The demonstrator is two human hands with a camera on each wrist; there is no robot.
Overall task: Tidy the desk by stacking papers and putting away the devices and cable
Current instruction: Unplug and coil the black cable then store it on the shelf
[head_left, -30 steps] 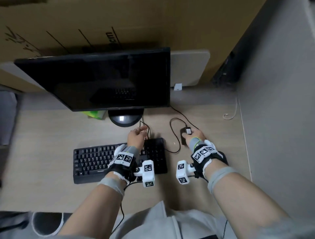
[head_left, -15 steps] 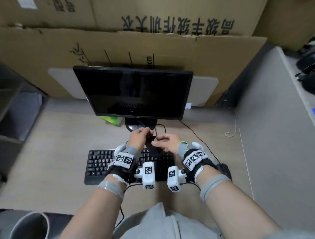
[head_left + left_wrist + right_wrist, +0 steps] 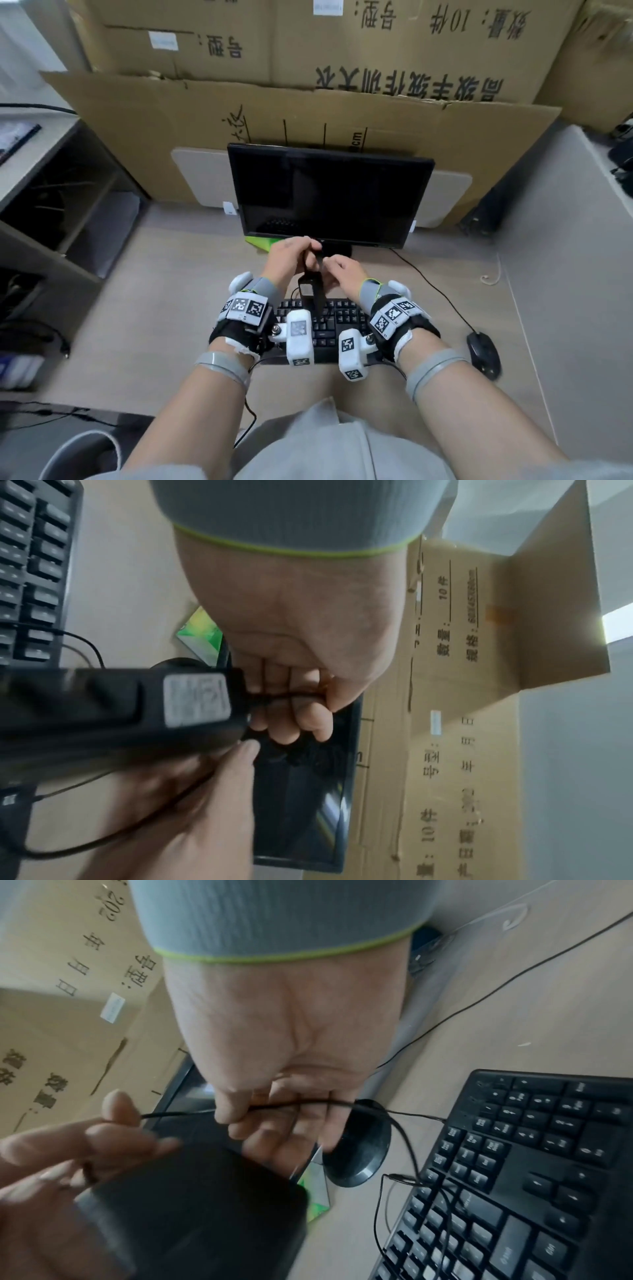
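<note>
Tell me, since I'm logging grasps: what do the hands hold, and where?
Left hand grips the thin black cable beside the black rectangular adapter; right hand pinches the same cable further along.

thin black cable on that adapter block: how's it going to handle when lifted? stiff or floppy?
Probably floppy: the thin black cable sags in loose loops from the right hand down over the keyboard. Likely light, since a finger pinch carries it. It may snag: its free end lies across the keys, so lifting the black adapter block, which the left hand holds, could drag it.
</note>
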